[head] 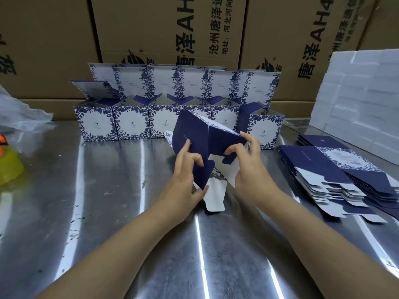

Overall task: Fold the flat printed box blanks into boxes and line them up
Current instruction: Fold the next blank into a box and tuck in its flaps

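Desk: bare steel [108, 212] nearest me, streaked with glare, both forearms reaching in over it.
Left hand: my view has it [183, 186] gripping the blank's lower navy flap, with the thumb at the flap's edge, middle fingers curled on top, and forefinger straight against the panel above.
Right hand: it [250, 175] pinches the blank's right edge, fingers hooked over the top, thumb bent beneath.
Blank: half-opened [200, 132], held tilted over the desk's middle, navy panels towards me. A white tab hangs low; I cannot tell if it touches the steel.
Stack: flat blanks [345, 175] fanned on the desk to my right, apart from the hands.
Tub: yellow-green [8, 167], cut off at the left edge.
Boxes: a row [131, 121] just behind the blank, side by side, lids up, floral fronts facing me.
Bag: clear plastic [19, 113], far left.
Foam: white blocks [362, 100] piled far right.
Cartons: brown, printed [151, 29], walling the back.
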